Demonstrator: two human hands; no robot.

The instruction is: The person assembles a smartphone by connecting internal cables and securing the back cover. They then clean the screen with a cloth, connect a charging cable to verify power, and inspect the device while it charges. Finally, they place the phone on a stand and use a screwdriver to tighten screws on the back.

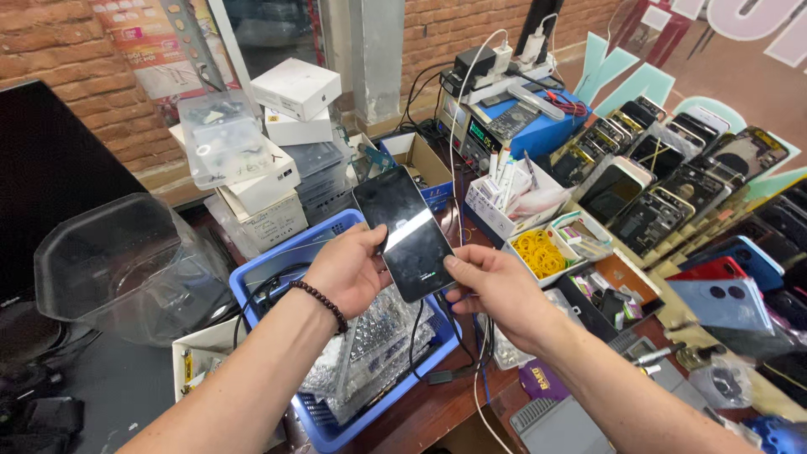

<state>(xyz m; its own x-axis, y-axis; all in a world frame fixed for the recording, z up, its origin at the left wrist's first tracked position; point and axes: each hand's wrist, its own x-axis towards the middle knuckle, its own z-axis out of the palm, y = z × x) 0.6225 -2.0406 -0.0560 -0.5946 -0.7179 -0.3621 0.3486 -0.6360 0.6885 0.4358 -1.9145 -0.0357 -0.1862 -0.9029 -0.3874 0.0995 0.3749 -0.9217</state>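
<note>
From the head view, a cluttered wooden workbench (pixel 437 412) stands against a rough red brick wall (pixel 76 76). Glossy phone housings (pixel 672 185) lie in rows at the right, and white cardboard boxes (pixel 286 126) are stacked at the back. The left hand (pixel 351 269) and right hand (pixel 498 290) pinch a smooth black smartphone (pixel 405 231) by its two long edges, holding it tilted above a blue slotted plastic basket (pixel 277 269) of crinkled bubble wrap (pixel 378 336). A dark bead bracelet (pixel 321 303) circles the left wrist.
</note>
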